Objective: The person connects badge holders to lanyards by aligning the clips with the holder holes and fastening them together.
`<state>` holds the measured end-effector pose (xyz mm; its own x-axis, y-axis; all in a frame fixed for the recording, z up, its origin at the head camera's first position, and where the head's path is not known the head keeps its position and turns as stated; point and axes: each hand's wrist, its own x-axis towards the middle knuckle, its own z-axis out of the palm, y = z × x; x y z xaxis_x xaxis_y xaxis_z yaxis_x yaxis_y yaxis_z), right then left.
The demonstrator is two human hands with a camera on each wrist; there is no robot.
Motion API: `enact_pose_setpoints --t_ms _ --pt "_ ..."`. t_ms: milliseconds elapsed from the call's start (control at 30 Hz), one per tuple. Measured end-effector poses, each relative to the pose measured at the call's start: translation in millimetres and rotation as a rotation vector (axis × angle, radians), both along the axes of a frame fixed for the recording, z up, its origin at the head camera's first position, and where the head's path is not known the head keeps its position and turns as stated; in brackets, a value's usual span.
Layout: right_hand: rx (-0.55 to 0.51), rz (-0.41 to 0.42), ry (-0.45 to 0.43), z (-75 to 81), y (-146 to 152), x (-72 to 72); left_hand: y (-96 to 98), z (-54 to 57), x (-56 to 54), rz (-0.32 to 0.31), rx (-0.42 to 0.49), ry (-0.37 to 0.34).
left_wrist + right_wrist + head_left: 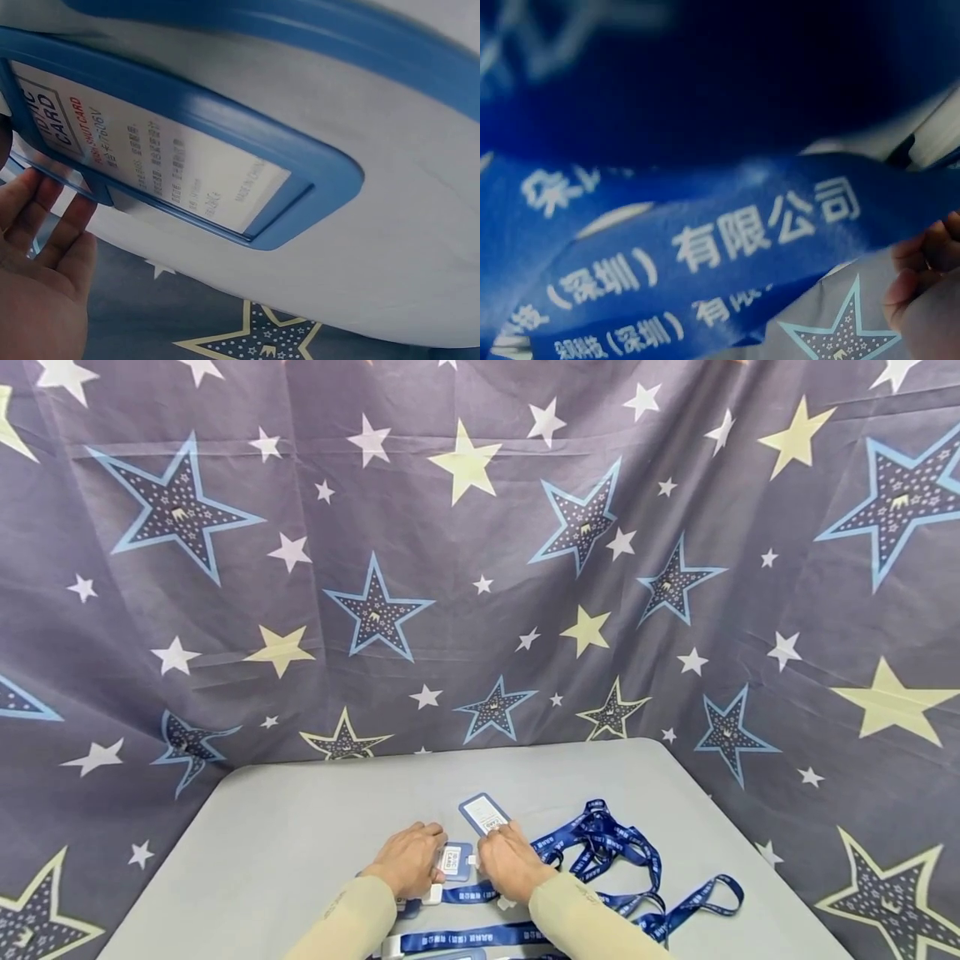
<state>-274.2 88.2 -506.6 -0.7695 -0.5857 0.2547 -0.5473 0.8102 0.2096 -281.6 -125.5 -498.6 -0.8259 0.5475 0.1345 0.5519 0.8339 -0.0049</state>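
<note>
A blue-framed ID card holder (454, 862) with a white card lies in front of my left hand (409, 860), which pinches its left end. In the left wrist view, fingertips (71, 221) touch the lower edge of one holder, while a larger-looking card holder (187, 142) fills the foreground. My right hand (513, 863) grips the near end of another tilted card holder (483, 812), its clip hidden under the fingers. Blue lanyard straps (757, 232) with white lettering cover most of the right wrist view, with the right fingers (922, 259) at its edge.
A tangle of blue lanyards (611, 843) spreads over the grey table (315, 810) to the right, ending in a loop (723, 893). Nearer me lies a straight lanyard (465, 937) with another holder partly cut off below. A star-patterned curtain (480, 543) hangs behind.
</note>
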Motion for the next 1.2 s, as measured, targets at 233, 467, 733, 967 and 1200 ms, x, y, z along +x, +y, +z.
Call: enact_pose_setpoints --t_ms 233,467,733,967,1200 --pt "0.001 -0.003 0.041 -1.6 -2.0 0.9 3.1 0.8 -0.5 -0.025 -0.001 0.024" --pt "0.008 0.0 0.031 0.4 -1.7 1.1 4.0 0.7 -0.3 -0.018 -0.023 0.0" --pt "0.005 -0.023 -0.065 6.5 -1.8 1.6 2.2 2.4 0.4 -0.024 -0.013 -0.011" --pt "-0.009 -0.032 -0.118 10.5 -0.7 1.9 -2.8 2.4 1.4 -0.048 0.033 -0.017" --pt "-0.071 -0.013 -0.149 18.4 4.8 3.0 -5.3 2.9 0.5 -0.028 0.056 -0.036"
